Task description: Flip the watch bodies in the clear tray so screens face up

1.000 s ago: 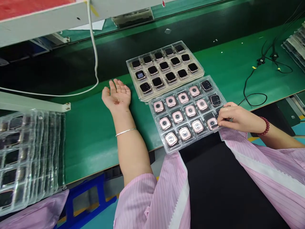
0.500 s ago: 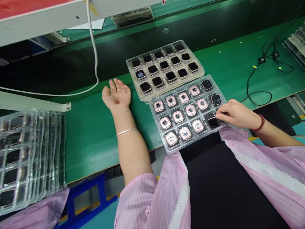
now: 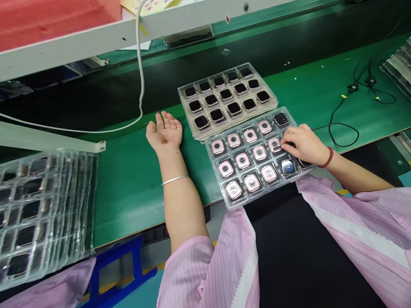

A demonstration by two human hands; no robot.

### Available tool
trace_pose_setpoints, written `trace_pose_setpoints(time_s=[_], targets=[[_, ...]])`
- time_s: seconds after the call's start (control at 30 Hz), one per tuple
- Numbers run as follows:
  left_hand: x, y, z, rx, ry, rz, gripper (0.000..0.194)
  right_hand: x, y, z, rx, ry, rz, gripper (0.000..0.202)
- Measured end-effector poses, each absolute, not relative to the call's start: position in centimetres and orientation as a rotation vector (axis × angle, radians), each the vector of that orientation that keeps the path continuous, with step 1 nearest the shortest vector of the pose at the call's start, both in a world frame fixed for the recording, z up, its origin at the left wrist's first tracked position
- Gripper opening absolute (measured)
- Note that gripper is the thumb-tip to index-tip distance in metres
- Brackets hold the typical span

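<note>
**Right Hand at the Near Tray, Left Hand Idle**

While the right hand (image 3: 303, 143) works, its fingers curl down over the right-hand columns of the clear moulded plastic tray (image 3: 224, 196) that overhangs the near edge of the green worktop (image 3: 128, 184). The fingertips rest on a square pink-backed watch body (image 3: 275, 144) in the tray's middle row; the grip is narrow and pinching at that unit, though whether it is lifted clear of its pocket cannot be told. Each pocket seats one unit, so parts stay apart and cannot rub.

Most units in this tray lie back up, pink with a round sensor. Three lie screen up: one dark at the tray's far right corner (image 3: 280, 119), one partly under the hand, and one with a bluish glare (image 3: 288, 167) just nearer than the hand.

Touching the far edge of this tray, a second clear tray (image 3: 187, 112) holds only dark units, screens up.

Left of the near tray, the left hand (image 3: 166, 133) lies palm up on the worktop, grip wide and empty. Well to the left, a stack of clear empty trays (image 3: 45, 214) leans.
</note>
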State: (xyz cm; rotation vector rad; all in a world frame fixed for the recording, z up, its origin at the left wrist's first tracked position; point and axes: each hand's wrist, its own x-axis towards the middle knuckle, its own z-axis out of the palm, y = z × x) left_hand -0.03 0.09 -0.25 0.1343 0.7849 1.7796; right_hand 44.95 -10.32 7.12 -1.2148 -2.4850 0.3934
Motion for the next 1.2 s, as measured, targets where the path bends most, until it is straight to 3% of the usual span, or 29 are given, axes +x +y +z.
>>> trace_pose_setpoints(time_s=[0.2,0.4,0.67,1.0,1.2], targets=[[-1.5,0.6,-1.9,0.321,0.851,1.747,0.027,45.4,-8.5,7.5,-1.217,-2.447,0.523,0.024],[-2.0,0.9,-2.4,0.373,0.938,1.739,0.042,45.5,-7.5,7.4,-1.287,-2.537,0.543,0.032],[-1.1,0.4,-1.4,0.250,0.870,1.762,0.032,45.4,-7.2,8.0,-1.289,-2.565,0.650,0.027],[-0.4,0.3,-0.8,0.242,0.893,1.758,0.032,42.9,-3.9,6.7,-1.233,-2.561,0.204,0.020],[-0.5,0.6,-0.9,0.304,0.973,1.757,0.036,43.4,-2.0,7.2,-1.158,-2.464,0.472,0.024]])
